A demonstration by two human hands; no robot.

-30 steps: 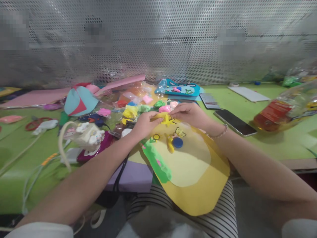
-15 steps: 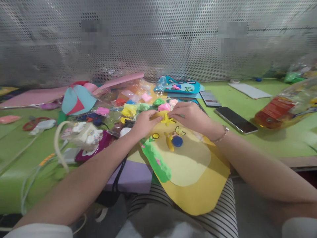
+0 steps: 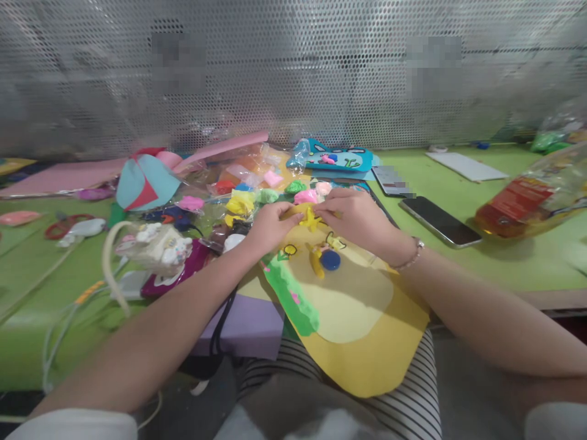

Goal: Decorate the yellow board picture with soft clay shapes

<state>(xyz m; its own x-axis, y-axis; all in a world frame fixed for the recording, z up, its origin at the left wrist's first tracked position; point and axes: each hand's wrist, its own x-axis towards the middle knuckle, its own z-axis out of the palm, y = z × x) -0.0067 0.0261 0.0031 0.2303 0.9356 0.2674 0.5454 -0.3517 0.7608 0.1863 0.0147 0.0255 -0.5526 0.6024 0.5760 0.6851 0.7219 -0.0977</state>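
A small yellow clay piece (image 3: 310, 219), shaped like a star with uneven points, lies near the top of a yellow paper sheet (image 3: 380, 366) with a paler rounded panel. My left hand (image 3: 273, 227) is closed, thumb and forefinger at the piece's left side. From the right, my right hand (image 3: 354, 219) pinches its edge with curled fingers; the exact contact is partly hidden. Below on the sheet are a blue disc (image 3: 330, 260), a curved yellow clay strip (image 3: 317, 263), a yellow flower (image 3: 290, 250) and a green clay strip (image 3: 293, 299) with pink spots.
Lumps of coloured clay, such as a green one (image 3: 295, 187), lie behind my hands. A blue decorated paper piece (image 3: 339, 157) is farther back. To the right are a phone (image 3: 440, 221) and a drink bottle (image 3: 513, 205); cables and a purple box (image 3: 247, 327) sit left.
The view has shifted slightly. My hands stay at the yellow clay piece, whose points look a little more upright now.
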